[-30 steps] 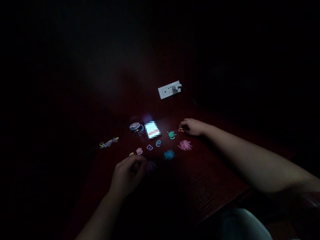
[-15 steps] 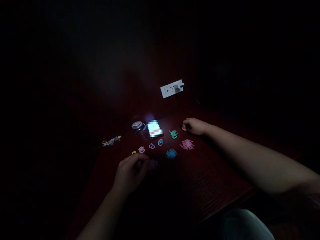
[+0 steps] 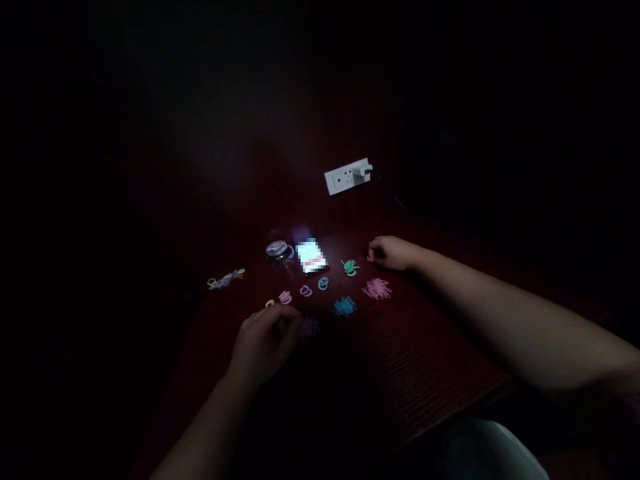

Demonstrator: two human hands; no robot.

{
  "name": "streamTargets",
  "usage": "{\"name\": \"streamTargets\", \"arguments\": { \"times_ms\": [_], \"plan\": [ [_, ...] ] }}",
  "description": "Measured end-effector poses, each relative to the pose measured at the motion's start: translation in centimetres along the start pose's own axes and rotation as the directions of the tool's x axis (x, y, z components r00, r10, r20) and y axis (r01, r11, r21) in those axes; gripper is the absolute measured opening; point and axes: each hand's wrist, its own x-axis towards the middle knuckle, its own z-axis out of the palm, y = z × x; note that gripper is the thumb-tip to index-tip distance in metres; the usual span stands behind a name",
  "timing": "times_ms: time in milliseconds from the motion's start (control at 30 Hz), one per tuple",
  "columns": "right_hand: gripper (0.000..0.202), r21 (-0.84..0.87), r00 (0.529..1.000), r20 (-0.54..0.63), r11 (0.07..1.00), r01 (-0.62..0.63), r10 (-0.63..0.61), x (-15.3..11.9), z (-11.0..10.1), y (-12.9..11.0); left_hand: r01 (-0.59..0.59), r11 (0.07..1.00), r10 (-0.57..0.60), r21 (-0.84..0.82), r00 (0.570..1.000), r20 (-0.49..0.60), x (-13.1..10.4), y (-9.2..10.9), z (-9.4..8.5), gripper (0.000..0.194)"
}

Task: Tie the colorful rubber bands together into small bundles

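Note:
My left hand is closed in a pinch beside a dim purple pile of small bands; what it holds cannot be made out. My right hand has its fingers curled down at the table, with a small reddish band at the fingertips. Near it lie green bands and a pink pile. A blue pile sits between the hands. Light blue rings, purple rings, pink rings and a yellow ring form a row.
A lit phone-like screen stands behind the rings, with a lidded clear jar to its left. Mixed bands lie at the far left of the dark red table. A white socket panel with a plug is behind.
The view has shifted slightly, so the table items appear a little further right. Both hands keep nearly the same pose and place.

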Motion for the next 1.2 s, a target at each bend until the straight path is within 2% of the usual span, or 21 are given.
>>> {"name": "streamTargets", "arguments": {
  "times_ms": [200,367,500,833,1200],
  "plan": [
    [0.009,-0.039,0.999,0.003,0.998,-0.051,0.051,0.0,-0.2,0.5,0.005,1.000,-0.005,-0.021,1.000,-0.001,0.0,0.0,0.0,0.004],
    [0.026,-0.070,0.999,0.032,0.998,0.006,-0.003,-0.1,-0.4,0.6,0.014,0.999,-0.014,-0.029,1.000,0.008,0.0,0.1,-0.1,0.004],
    [0.032,-0.101,0.999,0.044,0.995,0.026,-0.022,-0.1,-0.3,0.4,0.010,1.000,-0.010,-0.019,1.000,0.013,0.1,0.2,-0.1,0.005],
    [0.013,-0.185,1.000,0.025,0.983,0.014,-0.010,-0.1,-0.2,-0.9,-0.015,0.999,0.015,-0.032,1.000,0.013,0.1,0.1,-0.2,0.004],
    [0.013,-0.142,0.999,-0.046,0.990,-0.010,0.004,0.1,0.0,-0.9,-0.002,0.999,0.003,-0.043,1.000,0.023,0.2,0.2,-0.3,0.004]
  ]
}}
